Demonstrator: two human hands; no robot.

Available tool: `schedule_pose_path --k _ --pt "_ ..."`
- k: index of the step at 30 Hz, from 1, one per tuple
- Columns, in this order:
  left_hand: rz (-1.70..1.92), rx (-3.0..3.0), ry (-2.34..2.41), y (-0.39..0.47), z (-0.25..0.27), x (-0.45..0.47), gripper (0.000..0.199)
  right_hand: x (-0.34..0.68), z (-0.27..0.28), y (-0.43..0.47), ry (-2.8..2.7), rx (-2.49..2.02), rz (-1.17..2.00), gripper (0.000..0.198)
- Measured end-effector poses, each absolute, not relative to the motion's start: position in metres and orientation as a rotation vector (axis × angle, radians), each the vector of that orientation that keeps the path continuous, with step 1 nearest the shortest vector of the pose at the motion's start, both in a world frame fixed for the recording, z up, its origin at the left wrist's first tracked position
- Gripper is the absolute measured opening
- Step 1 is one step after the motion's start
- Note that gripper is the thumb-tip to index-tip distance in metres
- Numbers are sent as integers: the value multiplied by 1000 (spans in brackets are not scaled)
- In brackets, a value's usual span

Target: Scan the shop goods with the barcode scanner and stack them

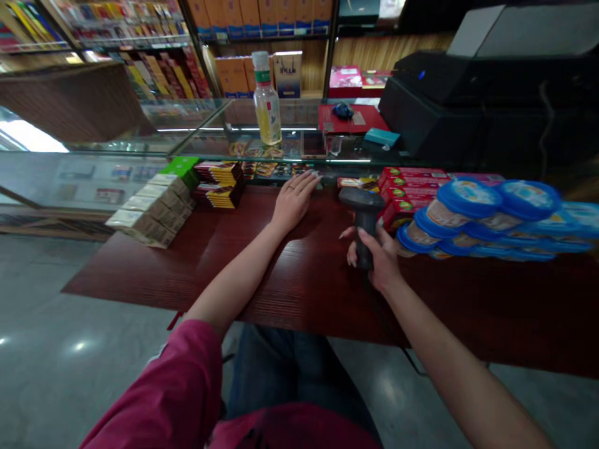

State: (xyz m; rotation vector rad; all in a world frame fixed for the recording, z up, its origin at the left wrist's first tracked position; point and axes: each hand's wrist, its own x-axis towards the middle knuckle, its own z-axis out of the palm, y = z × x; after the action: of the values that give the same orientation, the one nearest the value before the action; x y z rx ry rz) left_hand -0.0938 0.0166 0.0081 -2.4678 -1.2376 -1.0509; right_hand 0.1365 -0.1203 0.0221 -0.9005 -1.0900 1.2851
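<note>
My right hand [381,255] is wrapped round the handle of a dark grey barcode scanner [362,218], held above the brown counter [299,274]. A black cable runs down from the scanner. My left hand [294,202] lies on the counter with its fingers stretched out toward the glass case, and it holds nothing. Red boxes [407,190] are stacked just beyond the scanner. Beside them, blue-lidded tubs [468,199] stand piled up on the right. To the left of my left hand sit stacks of dark and yellow packets [218,184].
Pale boxed packs [154,209] and a green pack [181,169] stand on the counter's left side. A bottle with yellow liquid [267,106] stands on the glass case [210,134]. A black machine [449,112] takes up the back right. Stocked shelves [262,40] line the back.
</note>
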Motion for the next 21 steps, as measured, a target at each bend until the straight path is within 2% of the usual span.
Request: schedule_pose_path --k 5,9,11,16,21 --pt "-1050 -2071 -1590 -31 17 -228 58 123 27 -123 -1105 -894 1378 35" --pt "-1005 -1867 -1906 -50 15 -287 65 98 29 -117 -1159 -893 1496 31" --pt "-988 -1837 -2004 -51 12 -298 59 84 30 -116 -1236 -885 1579 31" --pt "-1046 -1932 -1879 -48 13 -299 23 59 30 -115 -1374 -860 1674 42" --pt "-1296 -2004 -1782 -50 22 -277 19 63 26 -120 -1392 -854 1634 42"
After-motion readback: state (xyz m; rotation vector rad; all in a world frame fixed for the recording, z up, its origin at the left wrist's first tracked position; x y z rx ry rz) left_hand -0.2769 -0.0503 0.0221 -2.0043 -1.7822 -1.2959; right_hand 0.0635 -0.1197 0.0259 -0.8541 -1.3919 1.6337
